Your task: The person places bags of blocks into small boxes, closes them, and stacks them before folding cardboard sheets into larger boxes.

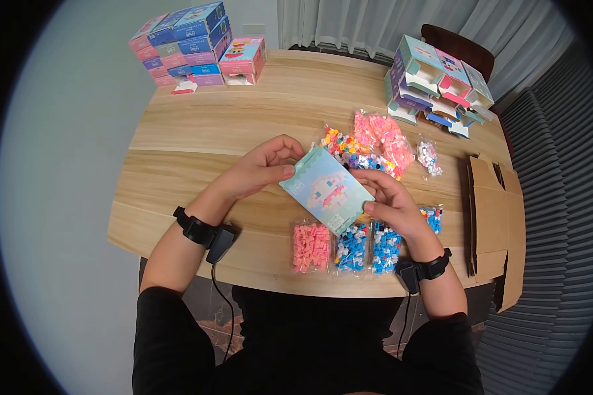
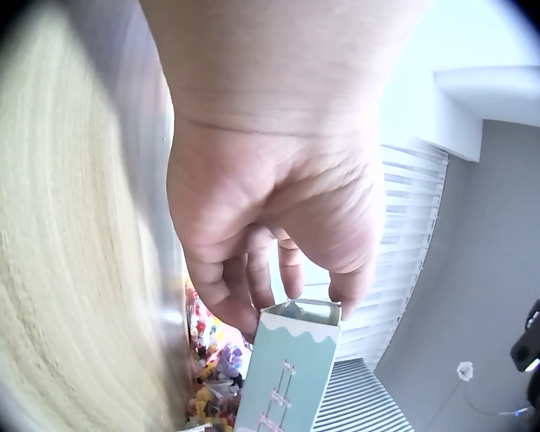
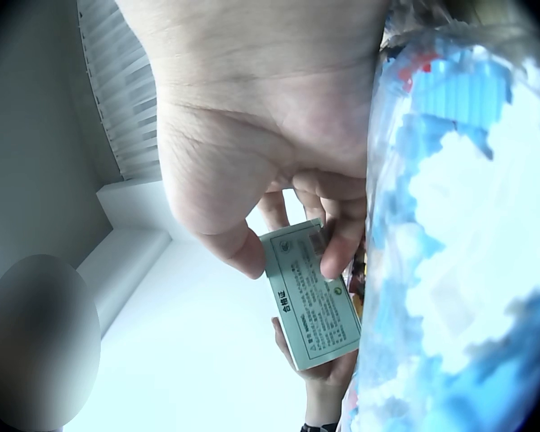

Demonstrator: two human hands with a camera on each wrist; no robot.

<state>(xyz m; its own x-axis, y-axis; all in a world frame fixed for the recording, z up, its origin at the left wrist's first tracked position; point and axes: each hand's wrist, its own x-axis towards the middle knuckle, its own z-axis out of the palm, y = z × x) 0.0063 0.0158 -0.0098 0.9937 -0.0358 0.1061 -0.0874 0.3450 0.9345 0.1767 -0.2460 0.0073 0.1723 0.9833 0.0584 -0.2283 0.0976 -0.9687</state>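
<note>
Mint-and-blue box (image 1: 328, 191) held above a wooden surface (image 1: 191, 138), brick bags (image 1: 311, 247) at its six o'clock. Left hand (image 1: 260, 170) grips its ten o'clock end, right hand (image 1: 399, 209) its four o'clock; light, even pressure should avoid creasing it.

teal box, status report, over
Left hand grips one end, right hand the other. Teal box held between them. Bagged bricks close by on table.

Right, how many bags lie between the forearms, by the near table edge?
3: pink bag left, blue-and-white bag middle, another beside the right forearm; some may be hidden.
</note>
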